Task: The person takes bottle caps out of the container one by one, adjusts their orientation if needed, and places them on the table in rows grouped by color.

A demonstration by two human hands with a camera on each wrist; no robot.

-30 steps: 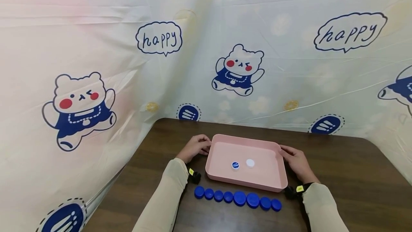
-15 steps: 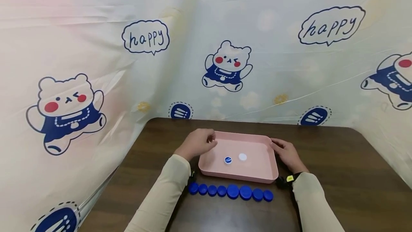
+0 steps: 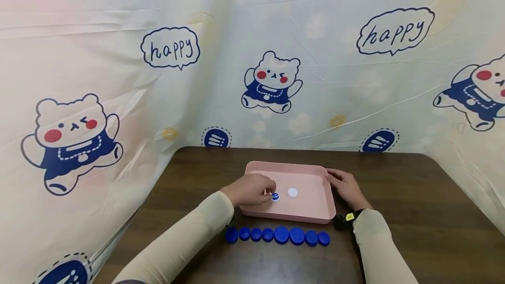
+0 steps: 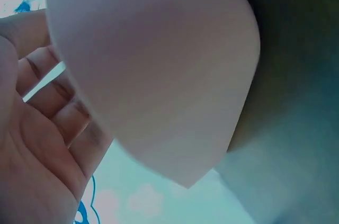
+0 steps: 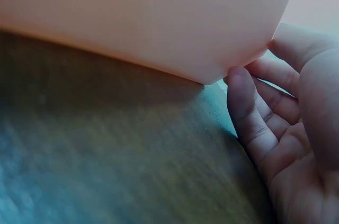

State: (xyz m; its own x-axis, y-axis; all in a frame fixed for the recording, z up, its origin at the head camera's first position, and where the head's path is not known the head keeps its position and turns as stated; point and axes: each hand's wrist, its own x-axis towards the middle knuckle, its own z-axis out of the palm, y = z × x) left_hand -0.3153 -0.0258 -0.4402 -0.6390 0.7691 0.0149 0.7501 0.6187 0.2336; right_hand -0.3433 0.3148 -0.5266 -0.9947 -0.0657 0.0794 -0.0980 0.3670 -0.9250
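Observation:
A pink tray (image 3: 293, 217) lies on the table. My left hand (image 3: 252, 189) reaches over its left side, with the fingertips right beside a small round white cap with a blue printed top (image 3: 275, 197). Whether they touch it I cannot tell. A plain white cap (image 3: 292, 193) lies just to its right in the tray. At the tray's far right corner, my right hand (image 3: 347, 187) grips the wall between thumb and fingers. In the left wrist view, the tray wall (image 4: 159, 75) hides the fingertips of the left hand; in the right wrist view, fingers (image 5: 243, 94) meet the tray's corner.
A row of several blue caps (image 3: 282, 235) lies on the dark wooden table (image 3: 205, 165), in front of the tray's near edge. A printed cloth (image 3: 315, 100) hangs behind the table and along its left and right sides.
My left hand has left the tray's left edge, risen over it and come down inside by the blue-topped cap. My right hand stays at the corner. The head view has shifted slightly.

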